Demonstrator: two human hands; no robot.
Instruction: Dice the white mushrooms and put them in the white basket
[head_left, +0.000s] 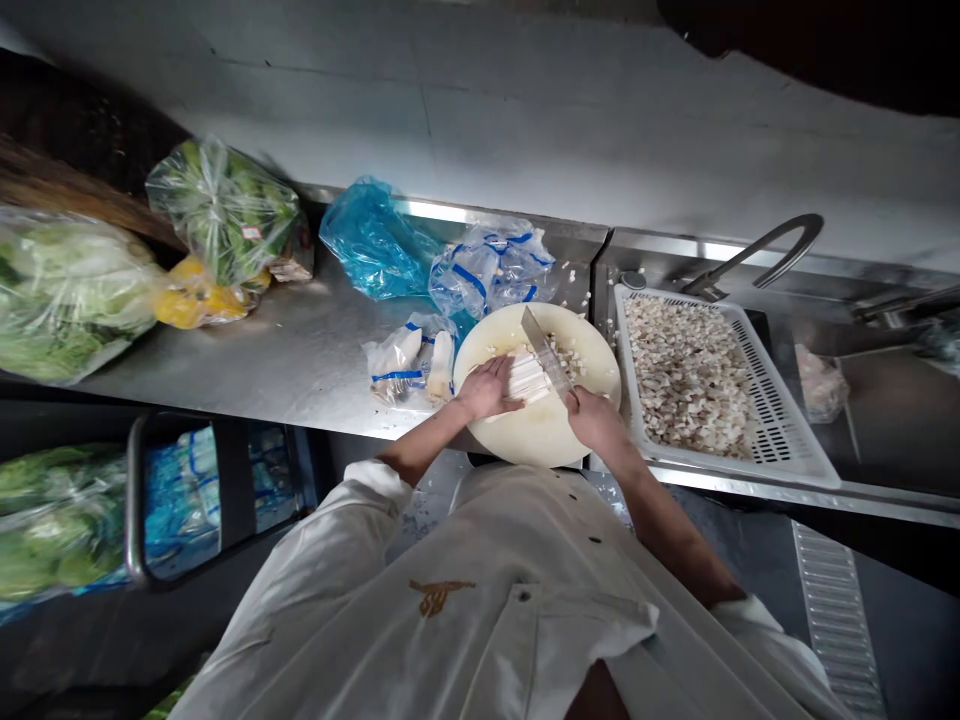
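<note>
At the far left of the bench [292, 350], a large clear bag of greens [71, 290] lay on its side. Next to it were a bag of yellow vegetables [199, 292] and, behind that, a tied bag of green leaves [225, 205]. Below, a cart [136, 500] with a metal handle stood beside more bagged greens and blue plastic.

Further right, a crumpled blue bag [379, 240] lay towards the wall, touching a clear bag with blue stripes [491, 265]. In front of these, a smaller striped bag [412, 360] held a few whole pale mushrooms, close against the round chopping board [517, 440].

On the board, the left hand [484, 388] was laid over the left end of a bundle of pale strips [529, 378], holding them down. The knife [545, 350] stood at their right end, its blade slanting away from the person, and the right hand [594, 418] was closed around its handle. The two hands were apart. Small chopped bits [574, 360] lay beyond the blade.

Just right of the board, a white slotted basket [810, 465] held a broad heap of diced pieces [686, 375]. Behind it curved a tap [802, 235], and a clear bag [821, 385] lay to its right.
</note>
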